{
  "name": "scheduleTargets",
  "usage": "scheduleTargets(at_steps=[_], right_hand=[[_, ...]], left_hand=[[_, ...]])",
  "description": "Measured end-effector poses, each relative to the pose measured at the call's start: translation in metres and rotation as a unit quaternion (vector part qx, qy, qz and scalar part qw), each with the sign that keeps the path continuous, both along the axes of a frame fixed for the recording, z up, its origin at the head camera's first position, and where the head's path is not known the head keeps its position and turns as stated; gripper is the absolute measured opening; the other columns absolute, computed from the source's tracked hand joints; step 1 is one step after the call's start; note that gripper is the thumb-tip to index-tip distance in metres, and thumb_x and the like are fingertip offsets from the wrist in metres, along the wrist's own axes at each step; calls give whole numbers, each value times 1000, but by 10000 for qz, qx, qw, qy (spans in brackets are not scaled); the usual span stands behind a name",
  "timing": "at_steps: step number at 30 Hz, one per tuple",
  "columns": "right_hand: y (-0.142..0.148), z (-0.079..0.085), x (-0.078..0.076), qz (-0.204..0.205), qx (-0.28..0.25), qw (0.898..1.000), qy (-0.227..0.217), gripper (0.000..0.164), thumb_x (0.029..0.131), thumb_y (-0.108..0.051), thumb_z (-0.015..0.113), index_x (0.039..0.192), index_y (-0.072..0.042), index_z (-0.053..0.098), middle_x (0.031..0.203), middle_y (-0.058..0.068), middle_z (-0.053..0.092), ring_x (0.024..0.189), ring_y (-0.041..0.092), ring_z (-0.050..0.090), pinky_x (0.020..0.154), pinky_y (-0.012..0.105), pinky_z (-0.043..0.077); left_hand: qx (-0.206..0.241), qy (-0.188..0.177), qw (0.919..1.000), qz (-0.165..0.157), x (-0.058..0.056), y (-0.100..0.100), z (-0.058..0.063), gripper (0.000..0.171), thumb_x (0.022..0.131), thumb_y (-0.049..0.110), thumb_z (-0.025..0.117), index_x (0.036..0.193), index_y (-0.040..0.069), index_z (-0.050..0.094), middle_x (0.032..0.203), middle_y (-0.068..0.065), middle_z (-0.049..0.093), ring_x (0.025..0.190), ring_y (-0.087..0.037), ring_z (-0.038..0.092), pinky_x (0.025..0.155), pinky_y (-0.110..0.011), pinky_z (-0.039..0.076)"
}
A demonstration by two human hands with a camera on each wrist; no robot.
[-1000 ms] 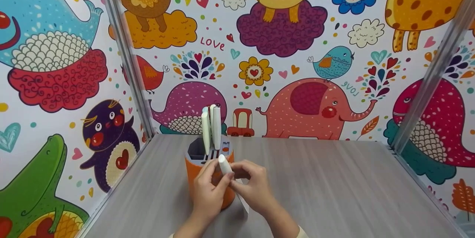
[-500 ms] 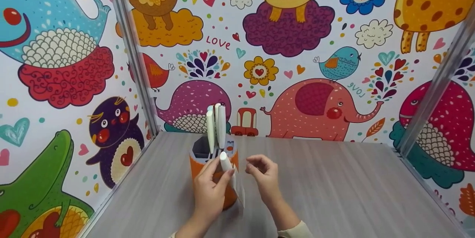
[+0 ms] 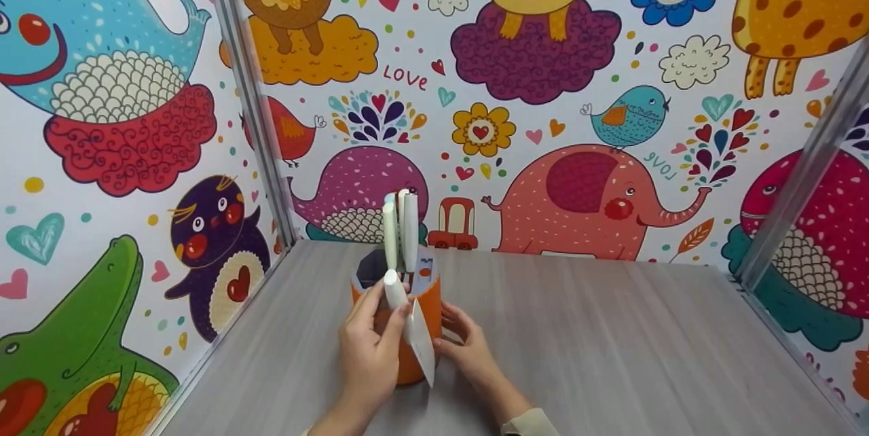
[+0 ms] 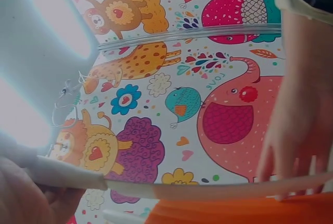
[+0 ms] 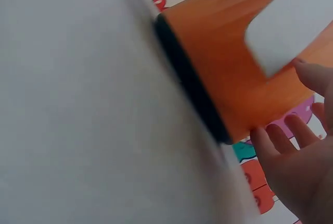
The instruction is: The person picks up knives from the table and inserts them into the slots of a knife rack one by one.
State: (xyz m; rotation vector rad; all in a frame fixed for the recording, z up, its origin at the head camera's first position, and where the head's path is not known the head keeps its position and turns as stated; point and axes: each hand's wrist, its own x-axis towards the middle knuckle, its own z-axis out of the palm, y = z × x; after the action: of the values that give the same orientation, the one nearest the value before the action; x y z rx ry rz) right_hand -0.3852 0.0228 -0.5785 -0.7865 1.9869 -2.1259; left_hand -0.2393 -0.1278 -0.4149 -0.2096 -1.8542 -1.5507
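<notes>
In the head view my left hand [image 3: 370, 348] grips a knife by its white handle [image 3: 394, 292]. The pale blade [image 3: 421, 344] slants down in front of an orange knife block [image 3: 407, 371]. Several light-handled utensils [image 3: 411, 225] stand upright in the block's grey slotted top. My right hand [image 3: 474, 354] is at the block's right side, its fingers spread and reaching around it. From the right wrist, the thumb and fingers [image 5: 258, 139] look close to or touching the orange wall [image 5: 223, 52], with the broad blade [image 5: 291, 26] over it.
The block stands on a grey wood-grain table [image 3: 597, 354]. Printed cartoon panels [image 3: 536, 117] rise behind and at both sides, joined by metal corner posts [image 3: 254, 89]. In the left wrist view bright lamps [image 4: 60, 15] show overhead.
My right hand first left the knife and moved right, then came in against the block's right side. The left hand kept the knife, whose blade has turned to show its flat side.
</notes>
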Motion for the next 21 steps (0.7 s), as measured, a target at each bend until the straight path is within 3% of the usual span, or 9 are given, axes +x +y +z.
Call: scheduleTargets(at_steps=[3,8,16,21], right_hand=[[-1,-5,-2,135,16,9997,197,69,90,-13,72,150,-8,39,151,18,45,137,38,44,111,53,41],[-1,-9,-5,175,166,9996,164,74,87,-16,75,151,-12,38,152,15,44,139,36,43,112,57,38],[-2,-7,-4,123,288,9991,288,75,87,-15,76,151,-11,37,150,16,46,137,37,45,111,57,41],[0,-7,-2,22,469,9986,237,74,86,-16,77,149,-14,39,149,14,47,136,35,46,110,56,42]], left_hand=[[-51,146,9999,-12,4,-2,3,42,96,12,64,135,0,55,120,-13,67,106,-21,70,93,-29,55],[22,377,9993,-3,10,-5,11,44,94,9,66,136,-1,55,119,-11,68,107,-17,70,91,-27,55],[-264,980,9938,459,28,-2,28,42,92,-1,64,134,-1,56,121,-12,67,108,-14,70,92,-23,53],[-261,1394,9883,567,36,0,43,40,92,-8,61,132,-6,56,119,-17,66,108,-13,70,93,-23,53]])
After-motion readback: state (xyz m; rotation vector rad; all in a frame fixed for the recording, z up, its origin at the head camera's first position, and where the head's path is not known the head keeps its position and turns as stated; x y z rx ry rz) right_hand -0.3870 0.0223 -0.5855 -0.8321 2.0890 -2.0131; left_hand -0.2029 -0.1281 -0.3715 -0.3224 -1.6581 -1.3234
